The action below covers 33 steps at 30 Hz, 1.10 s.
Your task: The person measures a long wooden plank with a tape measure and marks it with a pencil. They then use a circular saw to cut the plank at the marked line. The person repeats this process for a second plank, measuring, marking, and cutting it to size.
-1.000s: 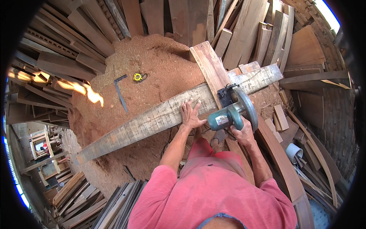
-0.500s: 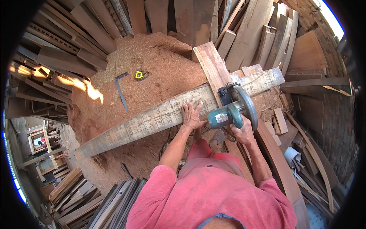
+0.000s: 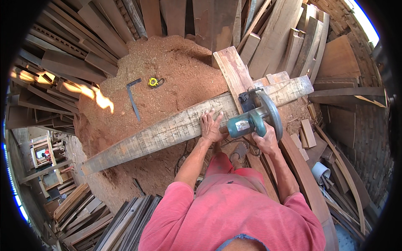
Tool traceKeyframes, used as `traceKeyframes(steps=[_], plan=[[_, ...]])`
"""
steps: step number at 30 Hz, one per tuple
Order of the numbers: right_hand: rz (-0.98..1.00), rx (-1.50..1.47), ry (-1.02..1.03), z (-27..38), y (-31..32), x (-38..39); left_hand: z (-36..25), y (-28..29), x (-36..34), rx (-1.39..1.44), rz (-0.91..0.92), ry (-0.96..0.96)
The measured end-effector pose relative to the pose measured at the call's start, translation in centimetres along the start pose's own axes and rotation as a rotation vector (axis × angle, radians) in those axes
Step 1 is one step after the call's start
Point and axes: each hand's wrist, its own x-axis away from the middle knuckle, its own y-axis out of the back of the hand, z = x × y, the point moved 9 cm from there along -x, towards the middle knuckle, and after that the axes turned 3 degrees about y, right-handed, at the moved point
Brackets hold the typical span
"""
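Observation:
A long weathered plank (image 3: 157, 129) lies diagonally over sawdust, with a shorter reddish board (image 3: 229, 68) crossing it. My left hand (image 3: 211, 124) rests on the long plank, fingers spread, its thumb near the motor of a teal circular saw (image 3: 240, 124). My right hand (image 3: 265, 139) is wrapped round the saw's rear handle. The saw sits on the plank at the right side of the crossing board; its blade is hidden by the guard and body. Beyond the plank, a metal square (image 3: 133, 100) and a yellow tape measure (image 3: 154, 82) lie on the sawdust.
Stacked timber (image 3: 83, 46) rings the sawdust heap (image 3: 171, 67). Long boards (image 3: 299, 175) lie at my right, by a white bucket (image 3: 320, 171). A power cord (image 3: 180, 161) lies near my feet. A person (image 3: 47, 154) in red is far off at the left.
The saw and my right hand have edged slightly away from my body along the crossing board. My left hand stays spread on the plank.

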Motion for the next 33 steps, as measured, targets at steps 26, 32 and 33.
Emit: traceKeyframes(steps=[26,32,33], plan=[[0.021,-0.005,0.019,0.9,-0.6,-3.2,0.0,0.1,-0.1,0.012,-0.033,-0.03],[0.03,0.021,0.037,1.4,-0.7,-3.9,0.0,-0.1,-0.2,-0.003,0.001,-0.011],[0.021,0.013,0.047,1.7,-0.7,-3.9,0.1,-0.2,-0.2,-0.005,0.004,-0.006]])
